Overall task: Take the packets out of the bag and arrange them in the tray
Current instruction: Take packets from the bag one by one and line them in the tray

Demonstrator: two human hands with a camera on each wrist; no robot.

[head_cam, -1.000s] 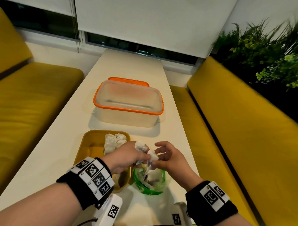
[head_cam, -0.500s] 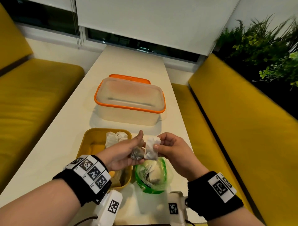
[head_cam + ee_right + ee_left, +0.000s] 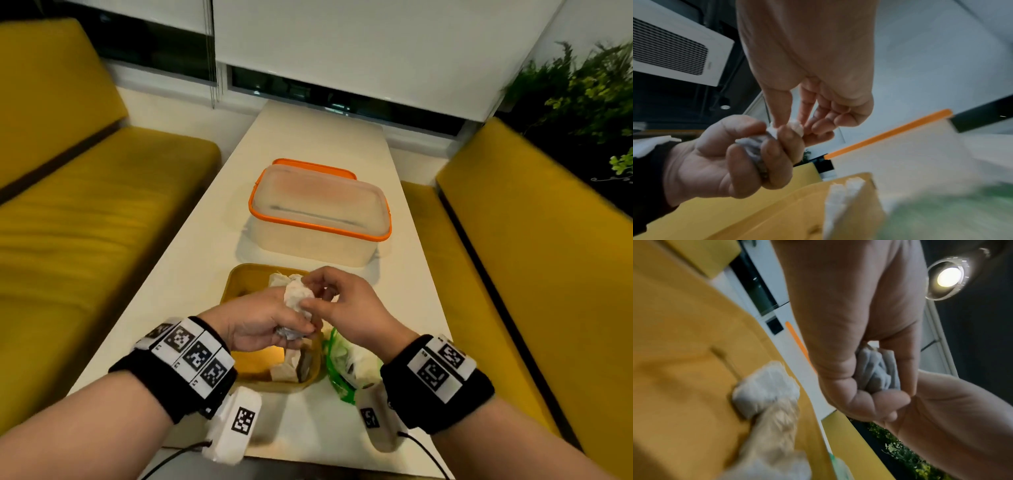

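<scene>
Both hands meet above the yellow tray (image 3: 236,284). My left hand (image 3: 298,329) curls its fingers round a crumpled grey-white packet (image 3: 289,333), which also shows in the left wrist view as the packet (image 3: 873,374). My right hand (image 3: 308,291) pinches a white packet (image 3: 295,296) between thumb and forefinger, against the left hand's knuckles; the right wrist view shows this packet (image 3: 795,128). Other packets (image 3: 284,278) lie at the tray's far end and more (image 3: 289,368) at its near end. The clear green-edged bag (image 3: 342,363) lies right of the tray, partly hidden by my right wrist.
A clear plastic box with an orange rim (image 3: 318,222) stands on its orange lid just beyond the tray on the narrow white table (image 3: 191,274). Yellow benches (image 3: 102,222) flank the table. Plants (image 3: 582,92) are at the far right.
Both hands have moved left from above the bag to above the tray, each still holding its packet. The two packets, held apart before, are now close together.
</scene>
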